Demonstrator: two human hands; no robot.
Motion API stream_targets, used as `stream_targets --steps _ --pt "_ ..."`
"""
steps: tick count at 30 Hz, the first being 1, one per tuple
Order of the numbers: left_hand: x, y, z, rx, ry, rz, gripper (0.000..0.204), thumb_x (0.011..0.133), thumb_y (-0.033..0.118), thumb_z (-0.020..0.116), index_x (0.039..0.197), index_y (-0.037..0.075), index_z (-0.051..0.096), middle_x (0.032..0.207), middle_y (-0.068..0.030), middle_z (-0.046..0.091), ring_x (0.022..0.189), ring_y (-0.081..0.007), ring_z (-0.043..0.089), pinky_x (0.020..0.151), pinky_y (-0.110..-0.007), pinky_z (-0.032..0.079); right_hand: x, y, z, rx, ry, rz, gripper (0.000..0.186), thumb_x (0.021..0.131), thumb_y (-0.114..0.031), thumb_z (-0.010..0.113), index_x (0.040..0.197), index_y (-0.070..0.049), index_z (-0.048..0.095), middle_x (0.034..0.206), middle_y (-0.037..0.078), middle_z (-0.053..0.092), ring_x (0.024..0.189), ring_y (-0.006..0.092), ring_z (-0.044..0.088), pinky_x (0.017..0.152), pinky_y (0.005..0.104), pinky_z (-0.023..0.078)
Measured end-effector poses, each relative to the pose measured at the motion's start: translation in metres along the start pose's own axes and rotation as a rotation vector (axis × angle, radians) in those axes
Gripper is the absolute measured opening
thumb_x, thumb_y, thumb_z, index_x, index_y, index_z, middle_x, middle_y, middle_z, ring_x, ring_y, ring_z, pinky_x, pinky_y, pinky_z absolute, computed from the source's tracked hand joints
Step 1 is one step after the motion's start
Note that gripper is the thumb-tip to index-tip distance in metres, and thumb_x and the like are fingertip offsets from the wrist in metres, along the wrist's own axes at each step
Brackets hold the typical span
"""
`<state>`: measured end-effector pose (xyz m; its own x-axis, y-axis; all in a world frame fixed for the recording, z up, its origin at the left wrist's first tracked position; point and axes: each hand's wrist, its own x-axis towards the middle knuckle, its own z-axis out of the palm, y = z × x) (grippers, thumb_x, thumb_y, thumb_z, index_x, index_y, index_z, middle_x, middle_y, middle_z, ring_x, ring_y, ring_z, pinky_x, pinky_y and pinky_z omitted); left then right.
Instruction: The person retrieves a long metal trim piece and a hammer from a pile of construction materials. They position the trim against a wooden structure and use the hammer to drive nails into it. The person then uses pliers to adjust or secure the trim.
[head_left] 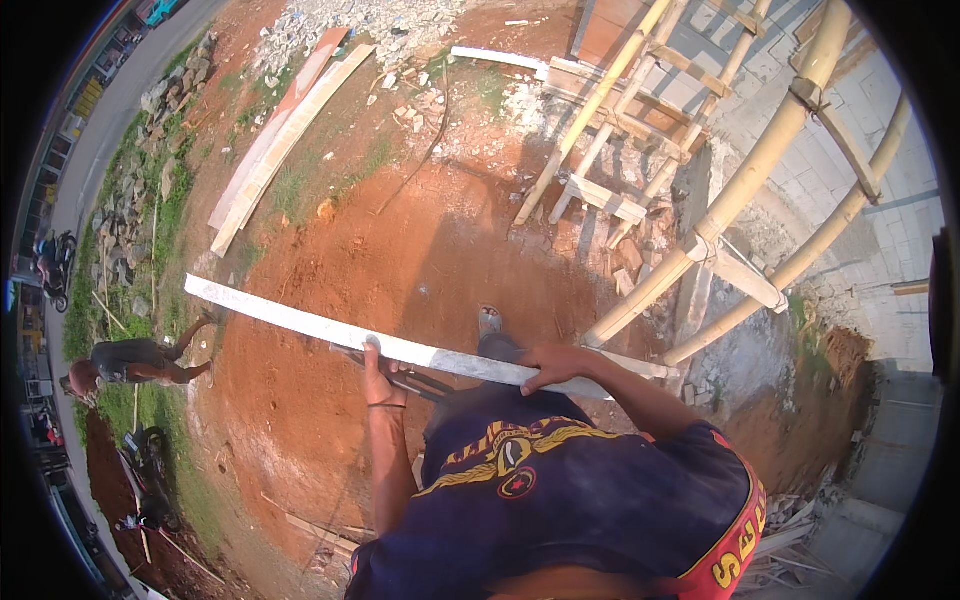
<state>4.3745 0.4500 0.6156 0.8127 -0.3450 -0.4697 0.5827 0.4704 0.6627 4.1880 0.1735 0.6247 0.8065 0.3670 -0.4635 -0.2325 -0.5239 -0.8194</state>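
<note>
A long, narrow whitish board (pixel 290 322) runs across in front of my body, its far left end reaching out over the red soil and its right part in shade. My left hand (pixel 381 378) grips it near the middle, thumb on the top face. Beside those fingers, under the board, is a dark bar-like thing (pixel 425 384); I cannot tell what it is or whether my left hand also holds it. Closer to the board's right end, my right hand (pixel 548 366) is closed over its edge, fingers partly hidden.
Bamboo poles (pixel 715 215) and a wooden ladder-like frame (pixel 640 125) stand at the right by a pale block wall (pixel 850 200). Planks (pixel 285 145) lie on the ground at far left. Another person (pixel 140 362) walks at the left, near a parked motorcycle (pixel 152 470).
</note>
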Motion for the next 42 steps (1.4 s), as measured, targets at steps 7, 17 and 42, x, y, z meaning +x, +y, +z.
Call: stream_targets --steps 7,17,42 --pt "0.169 0.009 0.060 0.046 -0.029 0.083 0.032 0.095 0.045 0.054 0.098 0.013 0.053 0.072 0.0018 0.047 0.058 -0.0110 0.041 0.055 -0.030 0.039 0.116 0.067 -0.132 -0.006 0.207 -0.017 0.060 0.074 -0.031 0.073 0.125 -0.004 0.055 0.106 0.024 0.064 0.097 0.0414 0.061 0.084 0.0460 0.047" --pt "0.420 0.033 0.107 -0.068 -0.219 0.054 0.040 0.095 0.053 0.050 0.105 0.015 0.054 0.081 -0.0011 0.055 0.056 -0.0128 0.043 0.055 -0.030 0.038 0.292 0.167 -0.277 -0.003 0.544 0.112 0.050 0.079 -0.025 0.070 0.122 -0.004 0.057 0.110 0.022 0.062 0.105 0.0380 0.059 0.090 0.0454 0.045" --pt "1.196 -0.133 0.575 0.119 -0.386 0.038 0.063 0.090 0.066 0.048 0.116 0.008 0.045 0.074 -0.0039 0.050 0.065 -0.0151 0.047 0.063 -0.031 0.043 0.669 0.434 -0.966 -0.053 1.140 -0.061 0.030 0.083 -0.011 0.061 0.108 -0.001 0.047 0.102 0.022 0.058 0.095 0.0416 0.058 0.078 0.0491 0.047"
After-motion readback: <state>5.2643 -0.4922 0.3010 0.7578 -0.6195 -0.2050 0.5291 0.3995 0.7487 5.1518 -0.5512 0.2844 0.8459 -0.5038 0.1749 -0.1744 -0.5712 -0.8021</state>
